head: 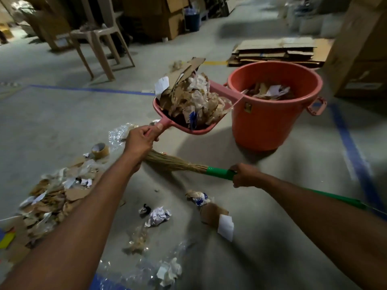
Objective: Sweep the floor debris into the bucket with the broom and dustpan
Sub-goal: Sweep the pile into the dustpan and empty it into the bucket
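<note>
My left hand (pixel 140 141) grips the handle of a pink dustpan (pixel 200 130), held in the air just left of the orange bucket (pixel 272 120). The pan is heaped with torn cardboard, paper and plastic scraps (pixel 188 99). Inside the bucket lies more paper and cardboard. My right hand (pixel 246 174) holds the green handle of a straw broom (pixel 178 163), whose bristles point left, low over the floor beneath my left wrist. Loose debris (pixel 54 197) of cardboard, crumpled paper and plastic film lies on the concrete floor at lower left and centre.
A tape roll (pixel 100 150) sits on the floor by the debris. Plastic chairs (pixel 98 42) stand at the back left, flattened cardboard (pixel 278 51) behind the bucket, and a large box (pixel 364 49) at the right. Blue tape lines (pixel 351 151) mark the floor.
</note>
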Tool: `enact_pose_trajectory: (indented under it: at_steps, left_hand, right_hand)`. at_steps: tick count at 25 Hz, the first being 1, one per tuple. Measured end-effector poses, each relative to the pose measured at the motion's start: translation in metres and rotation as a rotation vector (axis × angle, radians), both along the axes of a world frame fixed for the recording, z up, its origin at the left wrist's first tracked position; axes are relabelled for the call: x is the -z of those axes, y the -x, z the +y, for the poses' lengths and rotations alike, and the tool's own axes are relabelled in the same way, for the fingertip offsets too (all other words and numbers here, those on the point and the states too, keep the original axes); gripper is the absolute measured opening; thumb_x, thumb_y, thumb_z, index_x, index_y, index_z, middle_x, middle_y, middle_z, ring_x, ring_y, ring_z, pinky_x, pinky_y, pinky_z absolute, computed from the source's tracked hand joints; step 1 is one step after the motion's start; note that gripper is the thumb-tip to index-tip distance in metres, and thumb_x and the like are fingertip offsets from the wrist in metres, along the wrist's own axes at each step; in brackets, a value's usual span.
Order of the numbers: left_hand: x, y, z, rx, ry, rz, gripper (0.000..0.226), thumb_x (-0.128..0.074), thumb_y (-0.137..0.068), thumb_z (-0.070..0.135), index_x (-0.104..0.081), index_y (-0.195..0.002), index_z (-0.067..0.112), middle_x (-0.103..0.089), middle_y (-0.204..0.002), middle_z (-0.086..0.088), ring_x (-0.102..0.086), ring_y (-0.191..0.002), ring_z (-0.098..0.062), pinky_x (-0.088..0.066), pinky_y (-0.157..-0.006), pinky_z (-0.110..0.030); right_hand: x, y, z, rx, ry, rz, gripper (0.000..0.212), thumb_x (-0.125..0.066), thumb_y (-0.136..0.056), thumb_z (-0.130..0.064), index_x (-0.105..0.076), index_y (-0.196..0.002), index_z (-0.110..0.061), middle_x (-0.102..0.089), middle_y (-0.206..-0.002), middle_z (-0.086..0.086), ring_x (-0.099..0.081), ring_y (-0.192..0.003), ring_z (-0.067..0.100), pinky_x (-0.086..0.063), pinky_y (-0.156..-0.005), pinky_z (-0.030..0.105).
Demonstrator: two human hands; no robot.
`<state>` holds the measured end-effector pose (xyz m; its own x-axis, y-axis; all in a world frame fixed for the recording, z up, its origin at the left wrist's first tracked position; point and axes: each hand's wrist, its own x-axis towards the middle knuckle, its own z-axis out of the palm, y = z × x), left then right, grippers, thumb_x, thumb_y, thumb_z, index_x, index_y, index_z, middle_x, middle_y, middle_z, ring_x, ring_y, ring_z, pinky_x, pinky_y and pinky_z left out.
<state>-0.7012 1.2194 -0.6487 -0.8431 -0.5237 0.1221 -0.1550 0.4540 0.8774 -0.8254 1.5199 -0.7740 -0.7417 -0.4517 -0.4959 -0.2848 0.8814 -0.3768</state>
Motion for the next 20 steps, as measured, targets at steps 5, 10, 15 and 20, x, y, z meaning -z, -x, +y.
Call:
enact_pose_trajectory:
  at_steps: [5,10,15,20]
  left_hand:
    - [-0.014,0.068,0.048,0.069,-0.045,0.034,0.053,-0.066,-0.09,0.061,-0.071,-0.075,0.01,-0.057,-0.061,-0.003,-0.045,-0.055,-0.015,-0.037,-0.058,-0.03]
    - [-0.03,0.124,0.101,0.134,-0.101,-0.006,0.068,-0.066,-0.089,0.064,-0.07,-0.087,-0.004,-0.06,-0.07,-0.004,-0.044,-0.061,-0.015,-0.038,-0.06,-0.03]
    - [-0.042,0.171,0.141,0.153,-0.084,-0.085,0.068,-0.072,-0.081,0.068,-0.065,-0.075,0.001,-0.052,-0.054,0.003,-0.038,-0.056,-0.016,-0.033,-0.056,-0.03]
    - [-0.077,0.235,0.177,0.063,0.111,-0.107,0.064,-0.084,-0.066,0.065,-0.076,-0.08,0.003,-0.07,-0.072,-0.003,-0.056,-0.061,-0.02,-0.039,-0.057,-0.031]
  right_hand:
    - [-0.009,0.011,0.033,0.017,0.002,0.045,0.046,-0.073,-0.084,-0.019,-0.064,-0.129,-0.023,-0.068,-0.107,-0.001,-0.065,-0.09,0.015,-0.058,-0.082,0.034]
    - [-0.007,0.014,0.065,0.037,-0.003,0.026,0.04,-0.07,-0.081,-0.019,-0.064,-0.12,-0.02,-0.066,-0.112,0.006,-0.065,-0.099,0.023,-0.056,-0.084,0.037]
    - [-0.005,0.022,0.085,0.117,0.037,0.0,0.044,-0.072,-0.075,-0.024,-0.062,-0.118,-0.026,-0.067,-0.106,0.002,-0.064,-0.092,0.02,-0.056,-0.084,0.036]
    - [0.008,0.027,0.099,0.162,0.062,0.017,0.041,-0.075,-0.072,-0.025,-0.066,-0.113,-0.025,-0.069,-0.107,0.002,-0.065,-0.095,0.022,-0.051,-0.077,0.03]
